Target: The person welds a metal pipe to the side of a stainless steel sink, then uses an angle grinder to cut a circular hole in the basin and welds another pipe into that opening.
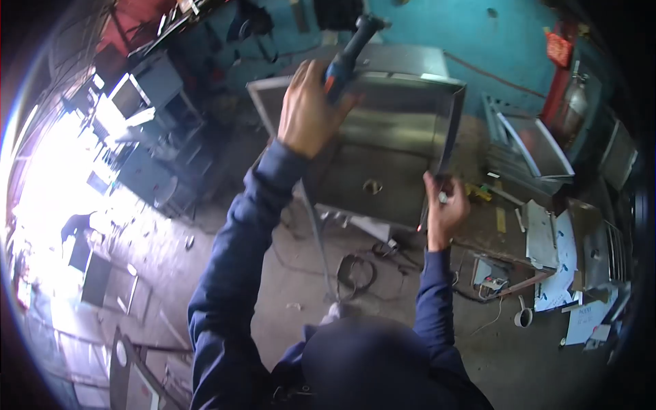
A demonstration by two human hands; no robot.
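Note:
My left hand [307, 116] is raised at the upper left of a stainless steel box. Its fingers are wrapped round the body of a slim blue and black power tool, which looks like an angle grinder [348, 58], its head pointing up and right. The open steel box [383, 167] has a round hole in its lower panel. By the box's lower right edge, my right hand [447, 212] is closed, fingers curled. Something small and pale shows between those fingers; I cannot make out what it is.
A workbench [482, 229] with metal sheets stands to the right. Coiled cable [357, 272] lies on the floor below the box. Framed panels [536, 143] lean at the right, near a gas cylinder [574, 102]. Metal parts and cabinets [147, 178] crowd the bright left side.

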